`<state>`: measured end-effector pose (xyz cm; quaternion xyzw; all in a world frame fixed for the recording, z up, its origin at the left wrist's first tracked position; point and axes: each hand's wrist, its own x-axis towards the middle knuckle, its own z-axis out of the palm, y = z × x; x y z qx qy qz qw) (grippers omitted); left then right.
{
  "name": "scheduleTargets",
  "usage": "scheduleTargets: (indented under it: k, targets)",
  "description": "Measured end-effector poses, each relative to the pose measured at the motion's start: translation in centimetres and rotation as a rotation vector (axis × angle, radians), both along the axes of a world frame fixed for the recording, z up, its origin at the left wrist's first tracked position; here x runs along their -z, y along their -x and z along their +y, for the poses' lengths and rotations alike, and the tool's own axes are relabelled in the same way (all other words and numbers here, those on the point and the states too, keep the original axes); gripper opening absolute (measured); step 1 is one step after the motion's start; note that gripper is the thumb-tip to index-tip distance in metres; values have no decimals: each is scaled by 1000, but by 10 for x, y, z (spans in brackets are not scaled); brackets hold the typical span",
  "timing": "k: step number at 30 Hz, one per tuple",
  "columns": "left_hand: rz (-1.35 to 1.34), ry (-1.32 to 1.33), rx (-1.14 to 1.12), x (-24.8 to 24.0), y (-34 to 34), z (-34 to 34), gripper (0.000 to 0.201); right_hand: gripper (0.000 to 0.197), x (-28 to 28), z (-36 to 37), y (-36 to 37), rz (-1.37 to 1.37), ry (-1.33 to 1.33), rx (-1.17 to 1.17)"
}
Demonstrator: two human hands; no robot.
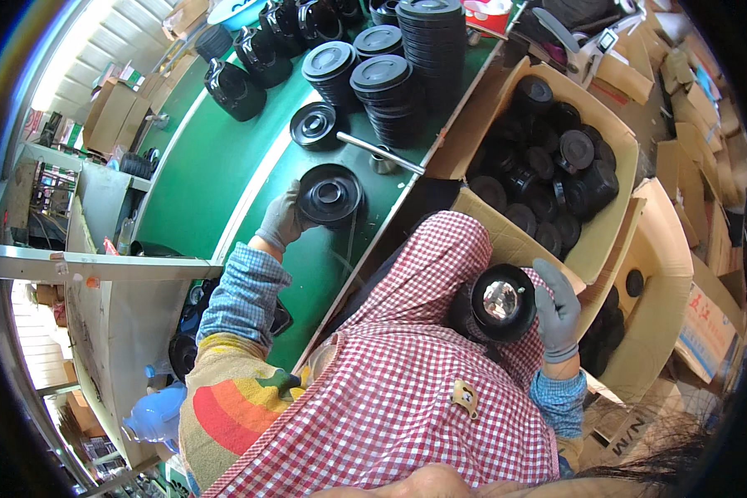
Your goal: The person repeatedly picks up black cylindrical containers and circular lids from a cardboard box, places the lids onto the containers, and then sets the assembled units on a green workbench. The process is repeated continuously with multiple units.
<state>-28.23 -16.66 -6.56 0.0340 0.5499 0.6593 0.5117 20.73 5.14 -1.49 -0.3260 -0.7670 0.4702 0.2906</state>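
Note:
My left hand (pixel 282 219), in a grey glove, grips the left edge of a round black lid (pixel 330 194) with a ringed hub in its middle, over the green tabletop. My right hand (pixel 558 310), also gloved, is beside a black round pot (pixel 519 325) on my lap, its fingers apart and partly curled. Whether it touches the pot's rim is hard to tell. The pot has a shiny metallic inside. Just beyond the lid lies another round black lid (pixel 314 125), and a metal rod (pixel 380 154) on a small stand is fixed at the table edge.
Stacks of black lids (pixel 383 98) and several glossy black pots (pixel 236 90) stand at the table's far end. To the right, a cardboard box (pixel 618 241) holds many black round parts, with a second open box (pixel 666 286) beside it. A grey partition (pixel 108 264) borders the left.

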Motion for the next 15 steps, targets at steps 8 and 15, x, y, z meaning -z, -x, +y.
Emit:
scheduleTargets:
  k: [8,15]
  targets:
    - [1267,688,37,20,80,28,48,34,1,5,-1,-65,-20,20]
    - [1135,1049,9,55,174,88,65,35,-4,2,3,-132,-28,26]
